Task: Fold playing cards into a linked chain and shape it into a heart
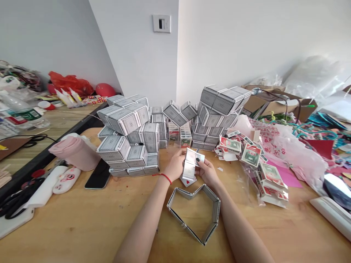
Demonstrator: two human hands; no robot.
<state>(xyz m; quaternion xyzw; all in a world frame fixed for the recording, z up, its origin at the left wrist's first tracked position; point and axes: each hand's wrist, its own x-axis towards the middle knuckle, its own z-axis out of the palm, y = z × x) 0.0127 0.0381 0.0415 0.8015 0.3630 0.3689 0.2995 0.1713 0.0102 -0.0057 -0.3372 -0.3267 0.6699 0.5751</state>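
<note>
Both hands hold folded playing cards [189, 169] above the middle of the wooden table. My left hand [177, 163] grips them from the left side; a red string is round that wrist. From the right, my right hand [206, 170] pinches the cards, its dark-nailed thumb on top. Beneath them lies a playing card [188, 182] with a red heart mark. Between my forearms stands a heart-shaped ring of joined cards [216, 212]. Stacks of grey patterned card blocks rise behind, a left stack [113, 148] and a right stack [211, 119].
Opened card boxes [251, 155] and a white plastic bag [297, 146] lie to the right. A phone [98, 176], a pink cup [75, 153] and a white mouse [66, 180] are on the left. A white wall stands behind the table.
</note>
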